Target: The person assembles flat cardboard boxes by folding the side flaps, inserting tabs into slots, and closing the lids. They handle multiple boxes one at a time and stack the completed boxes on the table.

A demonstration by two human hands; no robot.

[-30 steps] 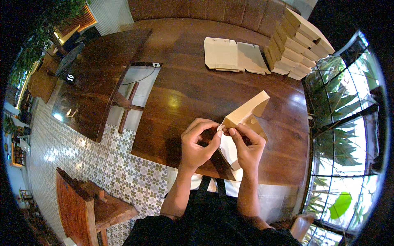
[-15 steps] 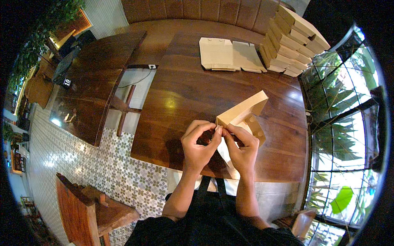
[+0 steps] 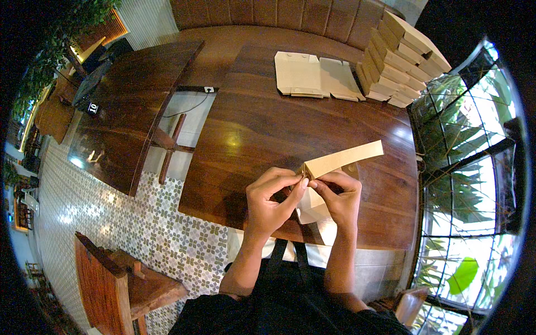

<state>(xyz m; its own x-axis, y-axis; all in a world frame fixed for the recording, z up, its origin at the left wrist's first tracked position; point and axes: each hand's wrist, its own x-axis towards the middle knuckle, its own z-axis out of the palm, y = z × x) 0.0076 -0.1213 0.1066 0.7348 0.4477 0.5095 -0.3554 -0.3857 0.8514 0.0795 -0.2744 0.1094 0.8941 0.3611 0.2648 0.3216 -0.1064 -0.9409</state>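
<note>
In the head view, your left hand (image 3: 268, 198) pinches a corner of the cardboard box (image 3: 343, 157) between thumb and forefinger, and your right hand (image 3: 341, 196) pinches just beside it, thumb toward you. The box sits between your hands, over the near part of the wooden table (image 3: 245, 153); whether it touches the wood, you cannot tell from here. This looks like corner-folding work, though your fingertips hide the tab itself. Better to steady the wall with one hand, press the crease gently with the other, and line up the edges before pushing, since thin card probably buckles if forced
</note>
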